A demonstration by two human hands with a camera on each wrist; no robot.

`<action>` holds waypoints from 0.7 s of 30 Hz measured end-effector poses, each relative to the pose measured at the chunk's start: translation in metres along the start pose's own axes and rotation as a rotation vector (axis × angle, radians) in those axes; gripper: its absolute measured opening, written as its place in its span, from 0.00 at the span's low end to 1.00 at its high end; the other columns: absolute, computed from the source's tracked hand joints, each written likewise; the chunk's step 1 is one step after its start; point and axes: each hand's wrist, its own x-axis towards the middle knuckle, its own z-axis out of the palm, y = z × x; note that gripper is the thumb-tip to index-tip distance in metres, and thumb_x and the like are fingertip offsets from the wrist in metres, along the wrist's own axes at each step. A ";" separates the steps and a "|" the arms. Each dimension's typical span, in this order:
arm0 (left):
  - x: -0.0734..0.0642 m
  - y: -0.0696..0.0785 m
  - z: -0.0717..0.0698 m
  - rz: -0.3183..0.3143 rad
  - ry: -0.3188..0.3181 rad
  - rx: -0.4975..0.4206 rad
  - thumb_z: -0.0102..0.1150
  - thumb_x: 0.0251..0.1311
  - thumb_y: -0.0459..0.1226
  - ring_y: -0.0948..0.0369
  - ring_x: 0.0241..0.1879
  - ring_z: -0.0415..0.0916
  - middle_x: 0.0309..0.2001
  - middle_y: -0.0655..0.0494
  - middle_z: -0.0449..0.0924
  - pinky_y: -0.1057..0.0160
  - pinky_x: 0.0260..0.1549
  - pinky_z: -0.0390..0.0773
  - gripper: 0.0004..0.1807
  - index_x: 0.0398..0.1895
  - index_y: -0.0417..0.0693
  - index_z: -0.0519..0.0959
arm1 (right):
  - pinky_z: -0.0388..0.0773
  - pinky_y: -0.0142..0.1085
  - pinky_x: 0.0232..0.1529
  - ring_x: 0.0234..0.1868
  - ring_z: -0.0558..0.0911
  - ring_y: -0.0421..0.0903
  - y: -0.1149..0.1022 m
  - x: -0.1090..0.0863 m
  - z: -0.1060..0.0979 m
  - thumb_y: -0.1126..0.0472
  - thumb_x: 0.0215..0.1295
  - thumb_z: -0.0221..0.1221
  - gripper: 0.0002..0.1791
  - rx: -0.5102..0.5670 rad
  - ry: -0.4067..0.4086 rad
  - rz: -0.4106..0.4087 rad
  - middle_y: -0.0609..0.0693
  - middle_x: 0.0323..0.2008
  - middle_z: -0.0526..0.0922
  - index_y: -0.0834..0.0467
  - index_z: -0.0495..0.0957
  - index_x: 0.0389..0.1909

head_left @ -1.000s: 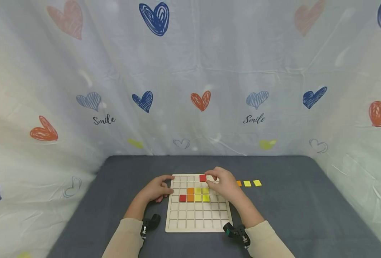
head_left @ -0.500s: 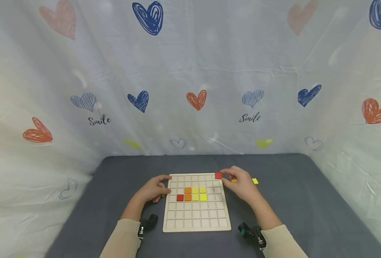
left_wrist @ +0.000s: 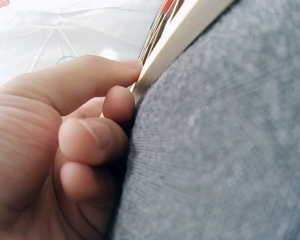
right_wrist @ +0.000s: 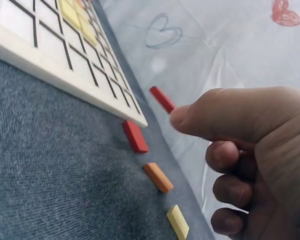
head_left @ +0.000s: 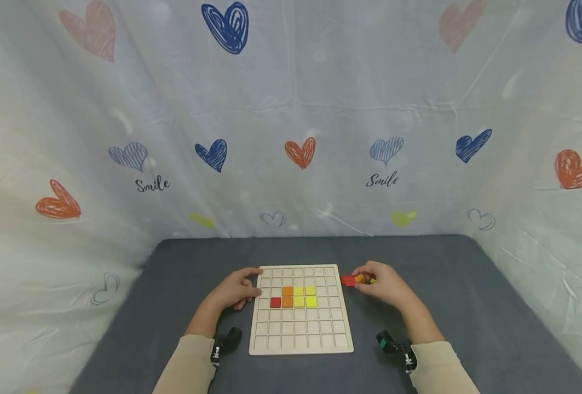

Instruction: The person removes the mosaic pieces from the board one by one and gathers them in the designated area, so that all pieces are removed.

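A pale wooden grid board [head_left: 300,329] lies on the dark cloth in the head view. Set into its cells are a red tile [head_left: 275,302], two orange tiles [head_left: 287,296] and several yellow tiles [head_left: 304,296]. My left hand [head_left: 231,290] touches the board's left edge with index fingertip and thumb; the other fingers are bent under. Just off the board's upper right corner, my right hand [head_left: 384,282] pinches a red tile [right_wrist: 162,99] between thumb and fingers, above the table. Below it in the right wrist view lies another red tile [right_wrist: 135,136], close to the board's corner.
An orange tile [right_wrist: 158,177] and a yellow tile [right_wrist: 178,222] lie in line with the loose red one, mostly hidden by the right hand in the head view. A white curtain [head_left: 340,126] printed with hearts hangs behind the table [head_left: 419,328].
My right hand has carried the red tile rightward from the board's top row, past its corner, to over the loose tiles. The left hand stays at the board's edge.
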 end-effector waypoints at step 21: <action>-0.001 0.001 -0.001 -0.008 -0.007 -0.019 0.71 0.64 0.38 0.62 0.09 0.65 0.19 0.51 0.77 0.64 0.11 0.68 0.36 0.74 0.48 0.69 | 0.65 0.38 0.32 0.29 0.67 0.42 -0.003 0.001 0.011 0.64 0.58 0.74 0.10 -0.215 -0.141 -0.001 0.45 0.26 0.69 0.57 0.89 0.41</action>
